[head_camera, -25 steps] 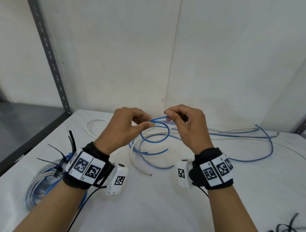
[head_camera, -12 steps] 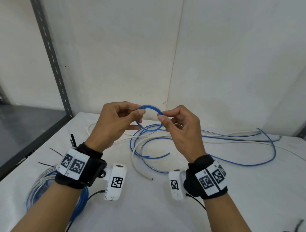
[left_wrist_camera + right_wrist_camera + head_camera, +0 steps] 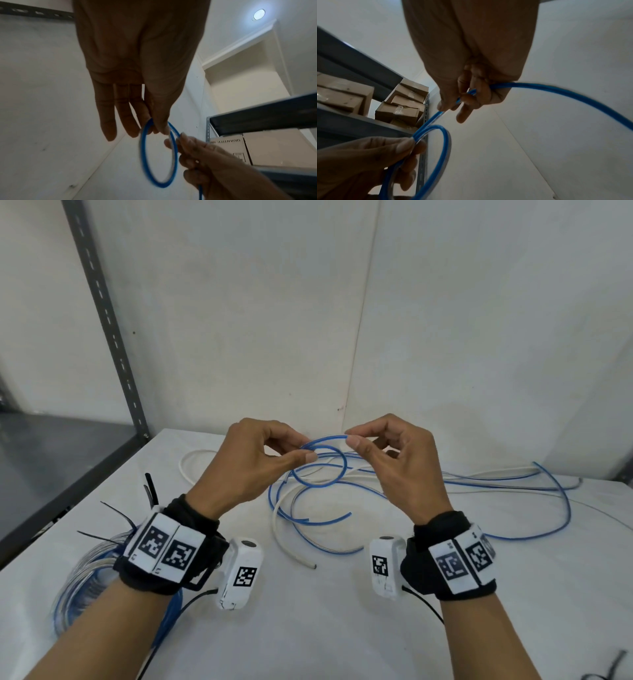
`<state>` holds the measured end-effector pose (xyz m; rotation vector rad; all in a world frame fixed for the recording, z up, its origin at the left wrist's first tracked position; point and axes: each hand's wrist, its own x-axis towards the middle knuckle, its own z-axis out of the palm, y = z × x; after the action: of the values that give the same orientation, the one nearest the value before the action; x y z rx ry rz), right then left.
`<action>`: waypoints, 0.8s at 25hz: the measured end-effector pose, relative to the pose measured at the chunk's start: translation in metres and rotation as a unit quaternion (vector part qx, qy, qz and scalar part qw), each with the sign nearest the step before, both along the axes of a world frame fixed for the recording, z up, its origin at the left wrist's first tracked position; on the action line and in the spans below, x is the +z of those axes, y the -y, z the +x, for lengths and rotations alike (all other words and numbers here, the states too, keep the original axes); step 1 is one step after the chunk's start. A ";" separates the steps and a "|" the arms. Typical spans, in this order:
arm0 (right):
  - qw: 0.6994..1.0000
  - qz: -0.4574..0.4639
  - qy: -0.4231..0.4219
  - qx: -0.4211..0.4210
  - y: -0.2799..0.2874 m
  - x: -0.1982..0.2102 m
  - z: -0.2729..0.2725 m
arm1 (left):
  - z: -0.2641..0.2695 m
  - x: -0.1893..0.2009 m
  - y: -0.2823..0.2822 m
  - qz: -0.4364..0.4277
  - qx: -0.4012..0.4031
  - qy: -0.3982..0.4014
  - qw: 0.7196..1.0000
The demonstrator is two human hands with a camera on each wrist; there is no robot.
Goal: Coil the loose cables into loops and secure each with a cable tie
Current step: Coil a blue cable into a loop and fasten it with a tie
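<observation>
A thin blue cable sprawls over the white table. One end of it is raised into a small loop above the table. My left hand pinches the loop's left side between thumb and forefinger. My right hand pinches the strand at the loop's upper right, and the cable runs on through its curled fingers. A white cable lies tangled with the blue one below the hands.
A tied coil of blue and clear cable lies at the table's left front, with black cable ties sticking out beside it. More black ties show at the bottom right. A grey shelf upright stands on the left.
The small blue loop has been formed and now hangs lower between the hands. My right hand has slid along the strand to the loop's upper right. The view has shifted a little.
</observation>
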<state>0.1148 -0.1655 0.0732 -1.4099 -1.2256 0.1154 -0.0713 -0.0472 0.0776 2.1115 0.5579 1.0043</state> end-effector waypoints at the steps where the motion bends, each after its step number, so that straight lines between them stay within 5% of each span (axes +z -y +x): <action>1: 1.000 0.005 0.009 -0.020 0.000 0.001 0.001 | 0.002 -0.001 0.002 0.001 -0.003 -0.006 1.000; 6: 0.990 0.082 -0.036 -0.111 -0.002 0.000 0.002 | 0.003 -0.001 0.001 -0.015 0.014 0.014 1.000; 13: 0.995 0.035 -0.076 0.054 -0.011 -0.010 -0.023 | 0.002 0.000 -0.007 -0.149 0.022 0.173 0.973; 20: 0.991 0.068 -0.106 0.037 -0.016 -0.012 -0.027 | 0.004 0.000 -0.003 -0.187 -0.004 0.187 0.964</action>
<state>0.0874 -0.1500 0.0613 -1.2020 -1.0886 0.2235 -0.0672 -0.0440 0.0779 1.5449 0.5014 1.1564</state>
